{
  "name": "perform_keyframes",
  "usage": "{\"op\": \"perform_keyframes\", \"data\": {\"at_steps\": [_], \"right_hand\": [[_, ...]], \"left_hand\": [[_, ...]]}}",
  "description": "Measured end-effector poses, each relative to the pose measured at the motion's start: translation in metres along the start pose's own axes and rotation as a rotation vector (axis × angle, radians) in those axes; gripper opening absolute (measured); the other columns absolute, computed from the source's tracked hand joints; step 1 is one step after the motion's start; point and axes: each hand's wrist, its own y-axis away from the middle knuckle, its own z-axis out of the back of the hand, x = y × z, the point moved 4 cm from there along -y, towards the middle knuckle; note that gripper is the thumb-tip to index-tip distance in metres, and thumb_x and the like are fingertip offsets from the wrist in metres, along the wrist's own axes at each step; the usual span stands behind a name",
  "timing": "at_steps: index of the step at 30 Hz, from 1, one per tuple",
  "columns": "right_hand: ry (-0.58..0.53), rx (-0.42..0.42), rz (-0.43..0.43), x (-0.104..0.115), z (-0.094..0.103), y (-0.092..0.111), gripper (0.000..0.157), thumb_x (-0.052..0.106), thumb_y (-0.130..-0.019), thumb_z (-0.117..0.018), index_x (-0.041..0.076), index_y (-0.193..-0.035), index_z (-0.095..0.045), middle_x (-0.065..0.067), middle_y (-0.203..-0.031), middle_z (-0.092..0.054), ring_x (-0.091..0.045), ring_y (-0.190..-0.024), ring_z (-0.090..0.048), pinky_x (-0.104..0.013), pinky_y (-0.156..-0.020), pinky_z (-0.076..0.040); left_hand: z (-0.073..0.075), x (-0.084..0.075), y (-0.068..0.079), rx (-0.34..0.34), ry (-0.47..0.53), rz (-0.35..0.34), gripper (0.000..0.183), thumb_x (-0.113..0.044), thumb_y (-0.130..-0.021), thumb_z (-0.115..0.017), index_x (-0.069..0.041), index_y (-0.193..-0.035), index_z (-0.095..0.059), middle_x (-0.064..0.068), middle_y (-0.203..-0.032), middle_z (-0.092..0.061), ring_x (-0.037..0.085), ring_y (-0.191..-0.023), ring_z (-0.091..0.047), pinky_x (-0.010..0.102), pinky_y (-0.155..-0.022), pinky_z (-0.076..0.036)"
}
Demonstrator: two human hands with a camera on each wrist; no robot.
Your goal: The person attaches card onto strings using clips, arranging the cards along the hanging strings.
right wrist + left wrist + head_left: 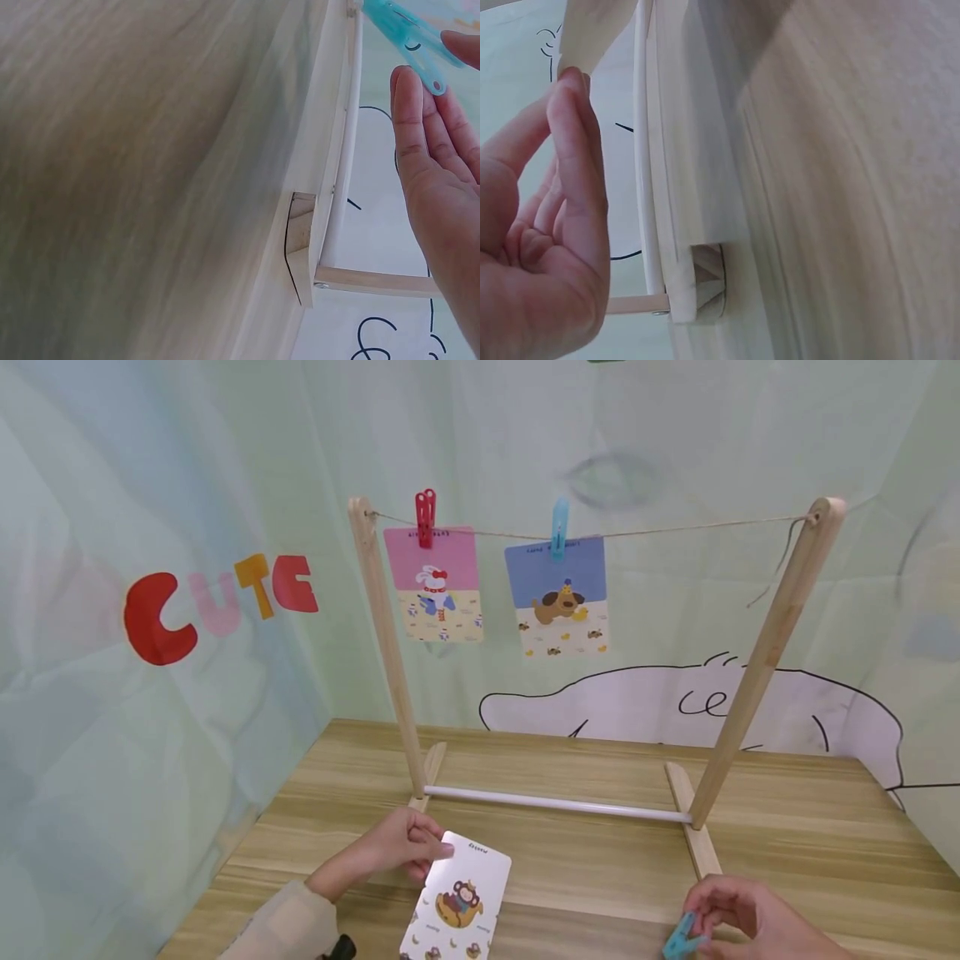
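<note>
My left hand [401, 845] pinches the upper left corner of a white card [459, 902] with a monkey on it, between thumb and fingers. In the left wrist view only the pale back of that card [592, 34] shows above the fingertips. At the lower right, my right hand [750, 914] pinches a turquoise clothespin [681, 938] by its handles. The right wrist view shows this clothespin [411, 41] between the thumb and fingertips. Two cards hang on a string [675, 527]: a pink rabbit card [435, 585] under a red clothespin [425, 518] and a blue dog card [558, 597] under a light blue clothespin [559, 529].
The string runs between two wooden posts, a left one [392, 668] and a right one [768, 660], joined low down by a white rod [555, 802]. The frame stands on a wood-grain table [600, 868]. Behind hangs a printed cloth [675, 435] with "CUTE" lettering.
</note>
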Motion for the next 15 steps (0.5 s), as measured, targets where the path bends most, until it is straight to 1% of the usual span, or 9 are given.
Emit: {"op": "perform_keyframes", "data": {"at_steps": [3,6,10,15], "right_hand": [[0.016,-0.011,0.004,0.003,0.001,0.0,0.034,-0.024,-0.088,-0.052,-0.006,-0.116,-0.056,-0.014,-0.1,-0.066,-0.02,-0.091,-0.065,-0.03,-0.082,-0.055],[0.027,-0.036,-0.029,0.007,0.002,-0.001,0.032,-0.022,-0.09,-0.053,-0.004,-0.117,-0.057,-0.014,-0.1,-0.066,-0.02,-0.091,-0.065,-0.03,-0.083,-0.055],[0.051,-0.065,-0.063,0.011,0.002,0.0,0.029,-0.018,-0.091,-0.055,-0.004,-0.116,-0.058,-0.014,-0.1,-0.067,-0.021,-0.091,-0.065,-0.029,-0.084,-0.054],[0.075,-0.085,-0.049,0.014,0.004,-0.001,0.03,-0.019,-0.09,-0.055,-0.005,-0.117,-0.058,-0.014,-0.099,-0.066,-0.021,-0.09,-0.065,-0.029,-0.083,-0.054]], "left_hand": [[0.0,-0.003,-0.001,-0.003,0.004,-0.01,0.023,-0.015,-0.09,-0.076,0.004,-0.1,-0.068,0.006,-0.07,-0.07,0.01,-0.056,-0.063,0.025,-0.053,-0.056],[-0.001,-0.004,-0.002,-0.01,0.013,-0.021,0.022,-0.014,-0.09,-0.075,0.004,-0.1,-0.067,0.006,-0.07,-0.07,0.01,-0.056,-0.063,0.025,-0.052,-0.056],[-0.001,-0.007,-0.003,-0.016,0.033,-0.032,0.022,-0.013,-0.09,-0.075,0.005,-0.101,-0.066,0.006,-0.072,-0.07,0.01,-0.055,-0.062,0.026,-0.052,-0.057],[-0.003,-0.013,-0.005,-0.003,0.053,-0.045,0.024,-0.013,-0.091,-0.075,0.005,-0.103,-0.064,0.005,-0.071,-0.069,0.011,-0.056,-0.062,0.028,-0.053,-0.057]]}}
